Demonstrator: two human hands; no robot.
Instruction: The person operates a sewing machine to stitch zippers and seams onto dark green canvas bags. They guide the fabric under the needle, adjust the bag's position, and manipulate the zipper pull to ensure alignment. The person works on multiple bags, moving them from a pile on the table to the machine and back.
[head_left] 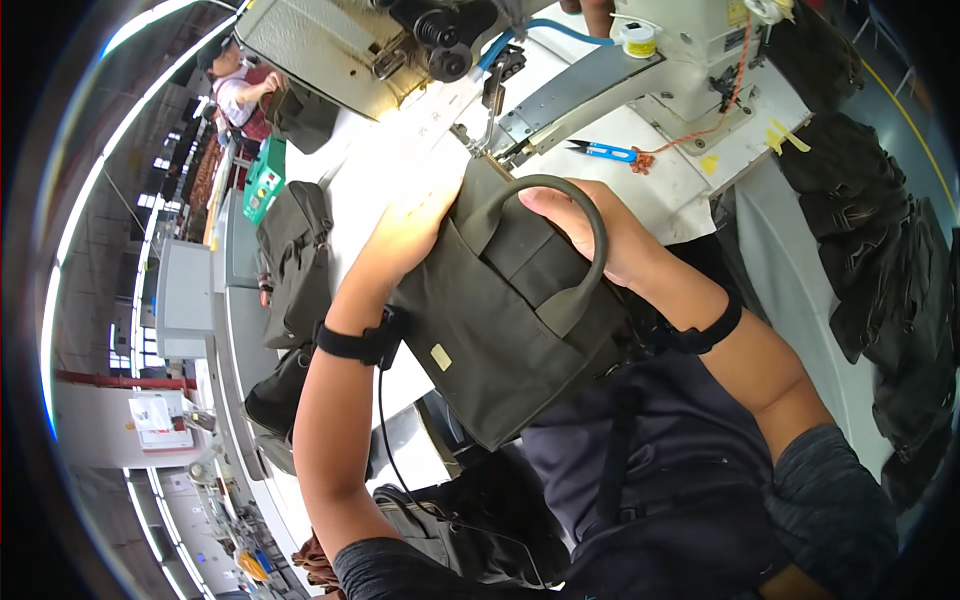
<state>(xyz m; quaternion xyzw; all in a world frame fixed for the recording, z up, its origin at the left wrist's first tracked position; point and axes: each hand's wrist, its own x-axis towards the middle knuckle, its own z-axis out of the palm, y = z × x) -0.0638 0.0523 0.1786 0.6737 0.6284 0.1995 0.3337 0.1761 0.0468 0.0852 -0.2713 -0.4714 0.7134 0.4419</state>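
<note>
A dark olive handbag with a looped handle and a small pale label tilts in front of me, its upper edge close to the needle area of a sewing machine. My left hand grips the bag's left upper side; bright lamp light washes out its fingers. On the other side, my right hand holds the bag's upper edge behind the handle loop, thumb on the panel and the other fingers mostly hidden. Dark bands circle both wrists, with a cable hanging from the left one.
Blue thread snips lie on the machine table, tied to an orange cord. A round yellow-and-white container stands on the machine. More dark bags sit at the left, dark pieces pile at the right. A person works far left.
</note>
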